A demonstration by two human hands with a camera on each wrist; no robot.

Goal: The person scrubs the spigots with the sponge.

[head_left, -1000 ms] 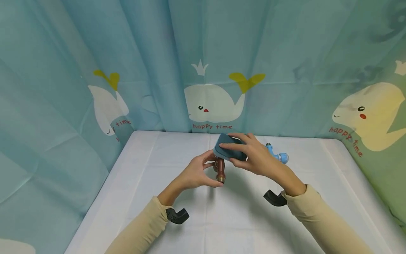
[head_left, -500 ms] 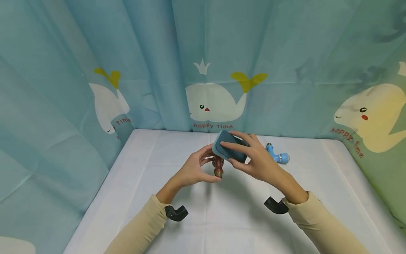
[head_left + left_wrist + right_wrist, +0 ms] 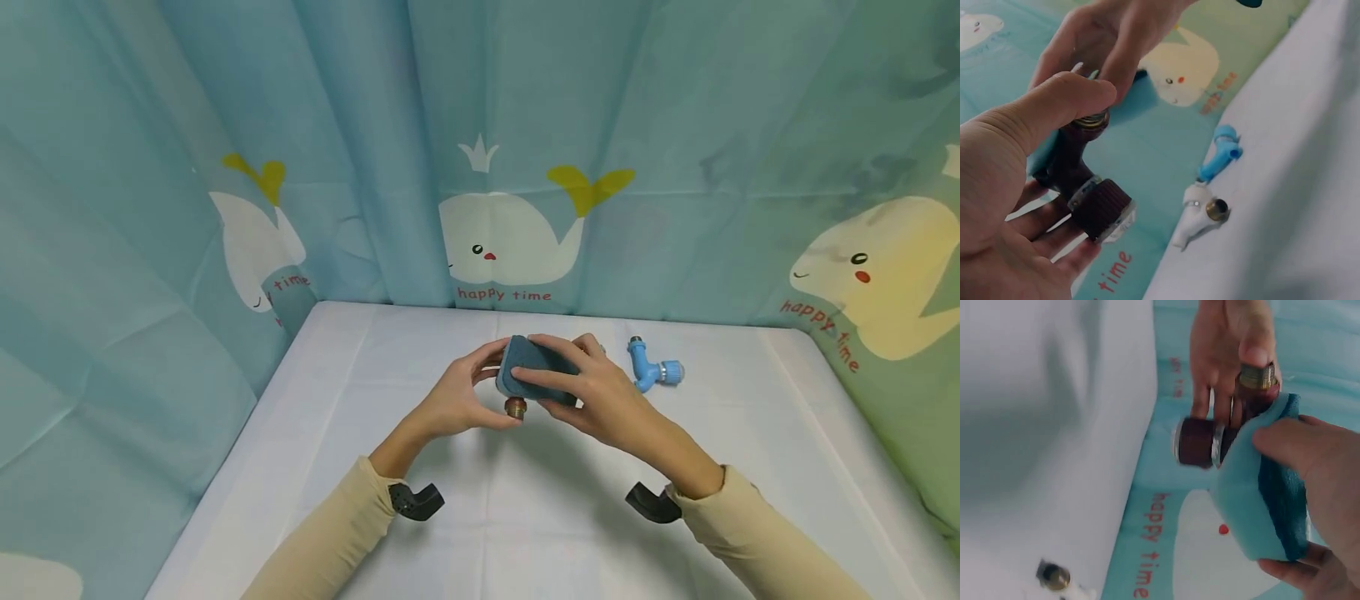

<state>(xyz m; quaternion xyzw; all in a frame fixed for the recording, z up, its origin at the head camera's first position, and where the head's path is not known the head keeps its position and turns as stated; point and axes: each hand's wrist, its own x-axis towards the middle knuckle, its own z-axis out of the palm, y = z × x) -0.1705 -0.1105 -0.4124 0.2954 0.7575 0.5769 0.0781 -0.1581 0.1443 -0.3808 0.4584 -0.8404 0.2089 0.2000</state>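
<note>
A dark red-brown tap (image 3: 516, 407) with a brass threaded end is held by my left hand (image 3: 453, 405), thumb at the threaded end and fingers on the far side. Its ribbed knob (image 3: 1102, 209) points away from the palm in the left wrist view. My right hand (image 3: 617, 390) grips a blue two-layer sponge (image 3: 534, 357), light on one face and darker on the other. In the right wrist view the sponge (image 3: 1241, 503) bends against the tap's body (image 3: 1254, 406). From the head view, the sponge hides most of the tap.
On the white table (image 3: 480, 533), behind and right of my right hand, lies a blue tap (image 3: 642, 363). A white tap (image 3: 1194, 215) with a brass end lies near it. A curtain (image 3: 360, 167) with whale prints hangs along the table's back edge.
The sponge rose slightly at first, then came down over the tap towards its threaded end, covering more of it. My left hand stays nearly in place, still holding the tap.
</note>
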